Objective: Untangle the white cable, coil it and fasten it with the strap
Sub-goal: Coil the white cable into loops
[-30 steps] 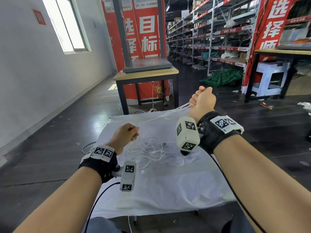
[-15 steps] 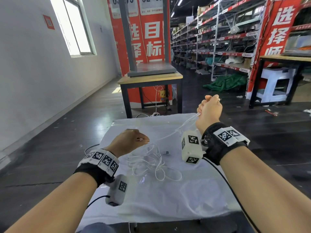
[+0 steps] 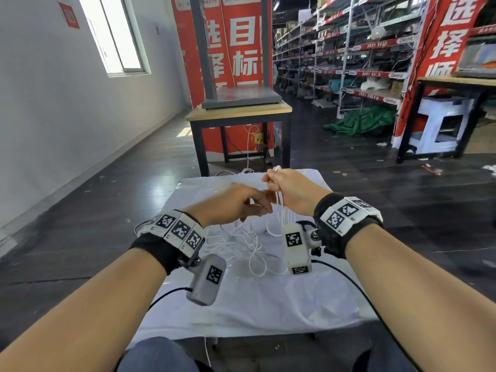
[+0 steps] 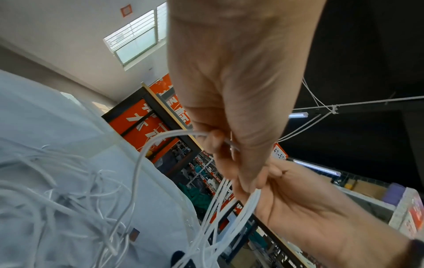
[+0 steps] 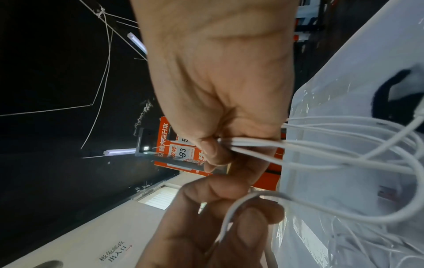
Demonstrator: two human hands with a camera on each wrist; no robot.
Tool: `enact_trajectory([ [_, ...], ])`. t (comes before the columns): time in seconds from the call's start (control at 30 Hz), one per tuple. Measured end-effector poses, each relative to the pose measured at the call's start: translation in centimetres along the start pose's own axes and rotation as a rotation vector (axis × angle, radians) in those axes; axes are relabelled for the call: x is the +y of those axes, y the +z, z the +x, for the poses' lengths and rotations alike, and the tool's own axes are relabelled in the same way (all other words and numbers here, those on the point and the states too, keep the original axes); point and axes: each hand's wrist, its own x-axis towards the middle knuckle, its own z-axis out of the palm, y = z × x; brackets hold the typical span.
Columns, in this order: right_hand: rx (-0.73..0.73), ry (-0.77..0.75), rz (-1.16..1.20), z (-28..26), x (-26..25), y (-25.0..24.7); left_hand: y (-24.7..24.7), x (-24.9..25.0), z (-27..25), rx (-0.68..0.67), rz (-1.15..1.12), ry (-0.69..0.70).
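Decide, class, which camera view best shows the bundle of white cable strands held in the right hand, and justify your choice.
The right wrist view: the right hand pinches several white cable strands, each separately visible at the grip. The left wrist view shows the same strands from the side, partly behind the left hand. In the head view the hand covers most of them.

Daylight floods through the window (image 3: 112, 36), glaring off the dark floor (image 3: 166, 162). Wide-angle lenses bend shelving at the edges; wrist views are dim, slightly blurred, with dark ceilings.
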Motion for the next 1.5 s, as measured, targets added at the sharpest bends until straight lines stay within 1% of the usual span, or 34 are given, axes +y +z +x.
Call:
enact_trajectory([
  [0.07,0.001,0.001,-0.013,0.1,0.3,-0.2,0.0,0.2,0.0,0.009,-0.108,0.006],
  [0.17,0.002,0.007,0.002,0.3,0.7,-0.6,0.0,0.3,-0.5,0.023,-0.262,-0.029],
  [0.27,-0.03,0.008,-0.009,0.0,0.7,-0.5,0.1,0.6,-0.8,0.043,-0.303,-0.041],
  [0.4,-0.111,0.058,0.0,-0.8,1.2,0.0,0.4,0.9,-0.5,0.142,-0.339,-0.031],
  [0.53,-0.136,0.089,-0.153,-1.5,1.2,0.1,0.2,0.6,-0.4,0.215,-0.414,-0.041],
  [0.6,-0.186,0.108,-0.191,-1.9,1.0,0.0,0.1,0.5,-0.3,0.219,-0.406,-0.034],
  [0.7,-0.247,0.217,-0.2,-2.3,0.8,0.0,0.1,0.0,-0.3,0.217,-0.35,-0.037],
  [0.77,-0.297,0.28,-0.241,-2.7,0.6,-0.2,-0.1,-0.5,-0.3,0.242,-0.283,-0.059],
  [0.83,-0.333,0.281,-0.279,-3.0,0.5,-0.4,-0.3,-1.2,-0.4,0.282,-0.242,-0.084],
  [0.87,-0.335,0.266,-0.26,-3.1,0.4,-0.5,-0.3,-1.6,-0.4,0.305,-0.242,-0.091],
  [0.93,-0.3,0.219,-0.153,-3.2,0.4,-0.7,0.1,-2.3,-0.4,0.346,-0.242,-0.107],
  [1.0,-0.227,0.151,-0.031,-3.1,0.2,-1.0,0.7,-3.3,-0.1,0.339,-0.167,-0.164],
  [1.1,-0.105,0.057,0.094,-3.0,-0.5,-1.6,2.1,-4.6,0.1,0.221,-0.08,-0.285],
  [1.13,-0.068,0.032,0.128,-3.0,-0.7,-1.8,2.5,-5.0,0.0,0.175,-0.052,-0.301],
  [1.2,-0.011,-0.002,0.184,-3.0,-0.9,-2.3,3.4,-5.5,-0.4,0.066,0.085,-0.305],
  [1.27,0.041,-0.024,0.218,-2.9,-0.8,-2.6,3.9,-6.0,-0.4,0.025,0.164,-0.308],
  [1.37,0.167,-0.054,0.277,-2.9,-0.5,-3.1,3.6,-6.4,-0.6,0.084,0.145,-0.341],
  [1.43,0.267,-0.063,0.344,-2.7,-0.2,-3.4,3.1,-6.2,-0.9,0.148,0.137,-0.325],
  [1.47,0.319,-0.062,0.384,-2.5,0.0,-3.7,2.9,-6.0,-1.1,0.22,0.14,-0.278],
  [1.5,0.369,-0.058,0.42,-2.2,0.2,-4.0,2.7,-5.8,-1.4,0.327,0.157,-0.211],
])
